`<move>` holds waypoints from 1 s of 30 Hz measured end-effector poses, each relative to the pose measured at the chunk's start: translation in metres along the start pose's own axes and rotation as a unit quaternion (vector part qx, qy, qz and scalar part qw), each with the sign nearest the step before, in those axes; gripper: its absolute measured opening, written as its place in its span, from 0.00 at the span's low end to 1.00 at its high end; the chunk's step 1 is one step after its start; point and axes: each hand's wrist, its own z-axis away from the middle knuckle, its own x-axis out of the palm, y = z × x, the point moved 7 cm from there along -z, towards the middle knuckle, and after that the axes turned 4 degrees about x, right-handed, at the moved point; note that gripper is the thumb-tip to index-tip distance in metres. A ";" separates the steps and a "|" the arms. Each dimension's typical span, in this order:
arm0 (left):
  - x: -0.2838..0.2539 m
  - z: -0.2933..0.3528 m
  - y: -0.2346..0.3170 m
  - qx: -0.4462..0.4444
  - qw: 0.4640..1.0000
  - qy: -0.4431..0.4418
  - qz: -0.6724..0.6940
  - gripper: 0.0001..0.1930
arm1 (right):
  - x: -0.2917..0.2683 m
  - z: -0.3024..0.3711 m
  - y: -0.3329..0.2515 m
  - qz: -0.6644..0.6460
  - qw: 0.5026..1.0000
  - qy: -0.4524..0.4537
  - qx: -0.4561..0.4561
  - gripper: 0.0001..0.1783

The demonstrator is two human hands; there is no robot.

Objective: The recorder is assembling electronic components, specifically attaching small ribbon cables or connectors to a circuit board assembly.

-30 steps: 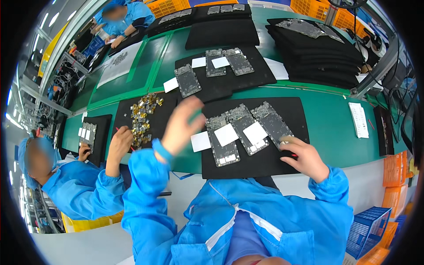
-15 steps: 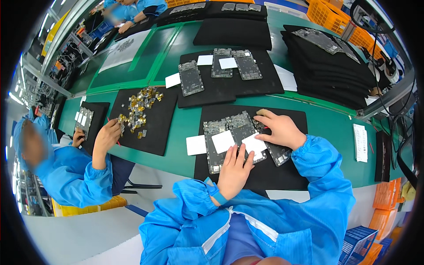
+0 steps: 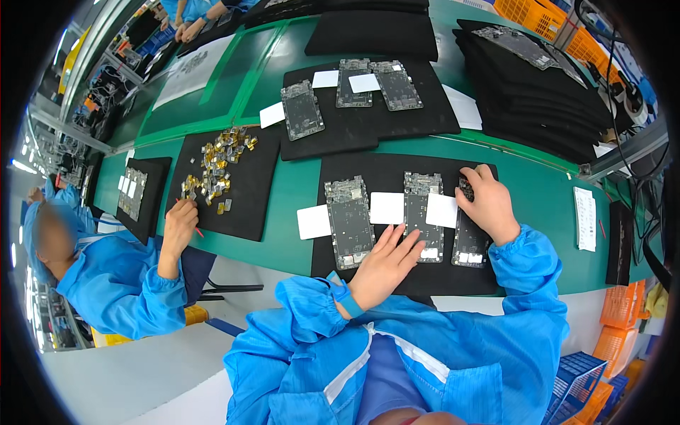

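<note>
Three dark circuit boards lie on a black foam mat (image 3: 453,285) in front of me: a left board (image 3: 350,230), a middle board (image 3: 423,223) and a right board (image 3: 469,237). White cards lie beside or across them: one card (image 3: 314,222) left of the left board, another card (image 3: 387,209) between the left and middle boards, and a third card (image 3: 443,211) over the middle board's right edge. My right hand (image 3: 490,205) grips the right board's upper end, thumb at its left side. My left hand (image 3: 382,273) is open, fingers spread beside the middle board's lower end.
Beyond, another black mat (image 3: 340,138) carries more boards and cards. To the left, a co-worker's hand (image 3: 180,219) is at a pile of small gold and silver parts (image 3: 219,166). Stacked black mats (image 3: 531,106) stand far right; a white paper strip (image 3: 585,219) lies right.
The boards, close together before, now lie spread apart. My right hand has moved right with the right board. My left hand has come off the cards and shifted slightly right and down.
</note>
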 end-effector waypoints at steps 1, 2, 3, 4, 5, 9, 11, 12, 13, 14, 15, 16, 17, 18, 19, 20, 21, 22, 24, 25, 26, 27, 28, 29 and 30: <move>-0.003 0.003 0.000 -0.009 1.000 0.005 -0.001 0.28 | -0.003 0.002 -0.001 -0.009 1.000 0.007 0.002 0.21; -0.011 0.007 0.000 -0.019 1.000 0.010 -0.002 0.30 | -0.007 0.004 0.000 -0.017 1.000 0.013 0.004 0.22; -0.019 0.012 -0.001 -0.029 0.999 0.015 -0.003 0.32 | -0.015 0.007 0.008 -0.012 0.998 0.028 0.050 0.22; -0.029 0.021 -0.009 -0.097 0.994 0.034 -0.033 0.35 | -0.022 0.014 0.020 -0.008 0.994 0.043 0.095 0.23; -0.041 0.034 -0.015 -0.164 0.983 0.054 -0.064 0.37 | -0.028 0.025 0.039 0.041 0.986 0.067 0.144 0.24; -0.043 0.058 -0.037 -0.266 0.959 0.056 -0.077 0.42 | -0.025 0.071 0.073 0.052 0.950 -0.048 0.306 0.28; -0.039 0.059 -0.042 -0.244 0.966 0.052 -0.063 0.41 | -0.017 0.085 0.057 -0.032 0.957 -0.036 0.287 0.30; -0.040 0.058 -0.047 -0.237 0.969 0.042 -0.049 0.41 | -0.014 0.086 0.045 -0.036 0.959 -0.038 0.277 0.32; -0.043 0.057 -0.054 -0.230 0.972 0.033 -0.035 0.41 | -0.012 0.086 0.042 -0.027 0.960 -0.022 0.279 0.33; -0.046 0.057 -0.059 -0.224 0.974 0.025 -0.021 0.41 | -0.010 0.084 0.040 -0.018 0.960 -0.007 0.278 0.33; -0.049 0.059 -0.064 -0.227 0.973 0.026 -0.027 0.41 | -0.007 0.083 0.038 -0.021 0.960 -0.009 0.279 0.33; -0.051 0.061 -0.067 -0.228 0.973 0.028 -0.029 0.41 | -0.006 0.082 0.035 -0.025 0.960 -0.011 0.279 0.33; -0.054 0.064 -0.071 -0.231 0.972 0.031 -0.034 0.41 | -0.002 0.079 0.032 -0.030 0.961 -0.014 0.276 0.34; -0.056 0.068 -0.075 -0.235 0.971 0.034 -0.039 0.41 | -0.001 0.075 0.028 -0.032 0.962 -0.011 0.272 0.34; -0.057 0.069 -0.078 -0.233 0.971 0.039 -0.037 0.41 | 0.001 0.071 0.027 -0.035 0.963 -0.009 0.267 0.34; -0.058 0.070 -0.081 -0.230 0.971 0.044 -0.035 0.40 | 0.003 0.068 0.024 -0.038 0.964 -0.007 0.262 0.34; -0.059 0.071 -0.082 -0.231 0.971 0.047 -0.035 0.40 | 0.005 0.064 0.026 -0.031 0.968 -0.004 0.248 0.34; -0.058 0.071 -0.082 -0.233 0.971 0.043 -0.033 0.41 | 0.005 0.062 0.027 -0.037 0.968 -0.002 0.248 0.33; -0.067 0.073 -0.079 -0.231 0.970 0.071 -0.014 0.42 | 0.006 0.063 0.035 -0.041 0.966 -0.021 0.256 0.33; -0.075 0.077 -0.083 -0.245 0.966 0.088 0.003 0.44 | 0.003 0.065 0.039 -0.057 0.961 -0.019 0.269 0.32; -0.094 0.081 -0.087 -0.252 0.960 0.119 -0.018 0.40 | 0.000 0.069 0.044 -0.073 0.956 -0.016 0.284 0.32; -0.106 0.095 -0.104 -0.282 0.946 0.150 -0.058 0.37 | -0.009 0.069 0.044 -0.057 0.961 -0.005 0.271 0.31; -0.119 0.110 -0.123 -0.309 0.929 0.180 -0.098 0.34 | -0.017 0.070 0.045 -0.041 0.965 0.007 0.259 0.30; -0.142 0.119 -0.138 -0.332 0.903 0.224 -0.154 0.28 | -0.026 0.073 0.046 -0.053 0.967 0.046 0.245 0.27; -0.158 0.135 -0.159 -0.367 0.874 0.264 -0.178 0.26 | -0.033 0.071 0.041 -0.064 0.967 0.036 0.244 0.26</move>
